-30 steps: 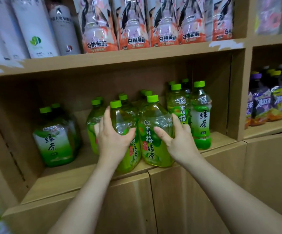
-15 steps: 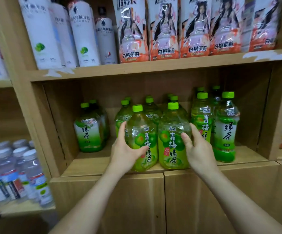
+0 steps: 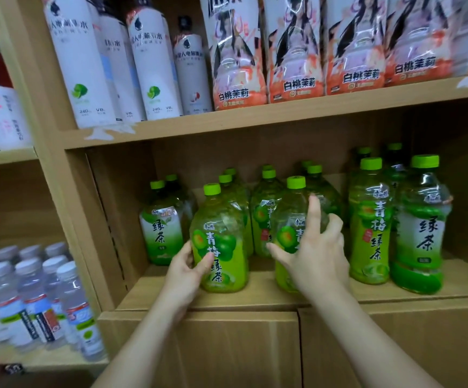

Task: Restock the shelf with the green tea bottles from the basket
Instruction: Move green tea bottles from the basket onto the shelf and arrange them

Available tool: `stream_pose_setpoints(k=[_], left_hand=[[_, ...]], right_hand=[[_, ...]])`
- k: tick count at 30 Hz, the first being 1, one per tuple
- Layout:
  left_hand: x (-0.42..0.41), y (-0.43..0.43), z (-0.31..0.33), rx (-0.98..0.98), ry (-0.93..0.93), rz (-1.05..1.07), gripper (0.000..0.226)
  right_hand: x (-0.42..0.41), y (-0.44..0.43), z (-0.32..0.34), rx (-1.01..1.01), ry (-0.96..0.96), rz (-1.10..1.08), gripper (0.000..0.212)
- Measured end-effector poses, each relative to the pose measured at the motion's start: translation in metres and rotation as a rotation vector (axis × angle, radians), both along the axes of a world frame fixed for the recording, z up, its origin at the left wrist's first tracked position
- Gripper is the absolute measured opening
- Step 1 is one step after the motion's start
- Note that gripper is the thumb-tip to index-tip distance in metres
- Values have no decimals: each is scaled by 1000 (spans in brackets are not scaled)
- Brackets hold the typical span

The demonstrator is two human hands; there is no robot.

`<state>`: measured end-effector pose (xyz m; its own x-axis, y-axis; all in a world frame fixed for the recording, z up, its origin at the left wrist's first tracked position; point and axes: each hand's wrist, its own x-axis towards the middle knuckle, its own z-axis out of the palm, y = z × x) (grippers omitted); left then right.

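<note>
Bottles of green tea are standing upright at the front edge of the shelf (image 3: pixel 255 299), long axes vertical, directly ahead of our hands. We are wrapping the left hand (image 3: pixel 183 271) around the lower body of the left front bottle (image 3: pixel 220 247), thumb across its label. We are holding the right hand (image 3: pixel 315 254) open with fingers spread against the right front bottle (image 3: pixel 288 219); it is not gripping. Each hand is nearest its own bottle, so we are judging that the coming move is a short push backward or sideways into line.

Behind these two, more green-capped bottles (image 3: pixel 267 191) are filling the rows, limiting backward travel. To the left, a green tea bottle with a white label (image 3: pixel 161 228) is standing near the shelf wall. To the right, two taller bottles (image 3: pixel 395 225) are standing close beside the right hand. White bottles (image 3: pixel 87 65) and peach-labelled bottles (image 3: pixel 294 51) are occupying the shelf above. Water bottles (image 3: pixel 31 298) are sitting in the bay lower left. The basket is not showing in view.
</note>
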<state>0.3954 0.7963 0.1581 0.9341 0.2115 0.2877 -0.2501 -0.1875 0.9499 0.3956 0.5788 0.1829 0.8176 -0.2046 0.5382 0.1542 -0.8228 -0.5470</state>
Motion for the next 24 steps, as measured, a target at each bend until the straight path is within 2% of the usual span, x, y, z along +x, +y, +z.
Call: stream_pose_setpoints(k=[2,6,9,14,16,22,24], left_hand=[[7,-2,-6,-87,20,8,28],[21,-9,-2,-173,58,-53,53],[27,-15,0,-190,67,-106,58],[33,-24,0,-130,61,-67,38],[35,-26,-1,-70,67,-46,38],[33,-26,2,38,121,47,83],[25,-31,7,213,41,168,96]], right_hand=[[4,5,1,-7,10,12,106],[10,12,2,-39,24,60,104],[15,12,2,-80,1,86,106],[24,6,1,-69,-1,141,110],[28,4,2,-32,16,163,112],[31,5,0,0,30,193,111],[29,3,2,4,55,200,110]])
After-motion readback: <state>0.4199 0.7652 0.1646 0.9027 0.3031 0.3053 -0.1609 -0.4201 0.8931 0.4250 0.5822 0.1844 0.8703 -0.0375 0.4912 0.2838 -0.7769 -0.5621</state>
